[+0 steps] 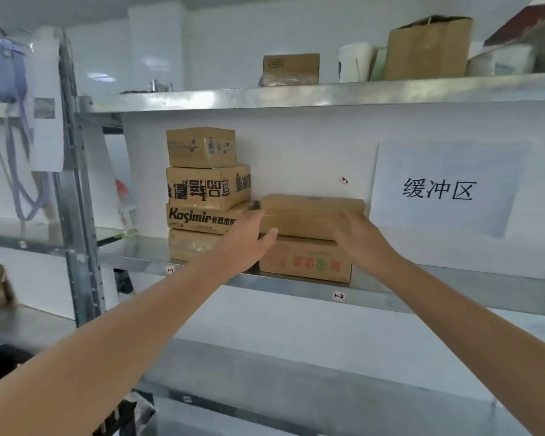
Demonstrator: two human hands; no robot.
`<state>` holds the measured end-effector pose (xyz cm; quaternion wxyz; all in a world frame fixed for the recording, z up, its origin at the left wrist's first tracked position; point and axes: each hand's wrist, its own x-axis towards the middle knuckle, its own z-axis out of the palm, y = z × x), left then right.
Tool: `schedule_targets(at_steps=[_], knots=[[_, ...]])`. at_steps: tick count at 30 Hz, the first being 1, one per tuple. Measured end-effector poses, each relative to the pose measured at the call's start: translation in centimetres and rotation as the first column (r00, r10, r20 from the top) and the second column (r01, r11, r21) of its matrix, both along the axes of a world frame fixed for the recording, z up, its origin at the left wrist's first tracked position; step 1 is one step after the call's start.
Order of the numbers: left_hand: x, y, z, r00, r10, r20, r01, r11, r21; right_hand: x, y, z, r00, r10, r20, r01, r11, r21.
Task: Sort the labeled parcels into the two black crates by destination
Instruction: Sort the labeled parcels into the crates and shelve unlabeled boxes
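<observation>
A flat brown cardboard parcel lies on top of a printed carton on the middle metal shelf. My left hand touches the parcel's left end with straight fingers and the thumb along its lower front edge. My right hand lies against the parcel's right front corner, fingers spread and relaxed. To the left stands a stack of several brown cartons, one marked Kasimir. No black crate is in view.
A white sign with black characters hangs on the back wall right of the parcels. The top shelf carries cartons and a white jug. A steel upright and a hanging purple bag are at the left.
</observation>
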<state>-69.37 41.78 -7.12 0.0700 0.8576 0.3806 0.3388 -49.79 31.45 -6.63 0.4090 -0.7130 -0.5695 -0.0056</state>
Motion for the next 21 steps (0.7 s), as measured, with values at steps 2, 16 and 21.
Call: schedule_targets(at_steps=[2,16,21], knots=[[1.1,1.5,0.1,0.999,0.003,-0.032,-0.001,0.999,0.045,2.2,0.9,0.5,0.995,-0.048,-0.09,0.049,0.999,0.015],[8.2,11.4,-2.3,0.93,0.012,0.367,0.12,0.935,-0.334,9.7,11.4,1.6,0.782,-0.318,-0.537,0.318,0.943,-0.096],[8.5,11.1,-1.7,0.878,0.025,0.477,0.162,0.924,-0.347,10.6,11.8,1.2,0.677,-0.255,-0.691,0.255,0.961,-0.105]])
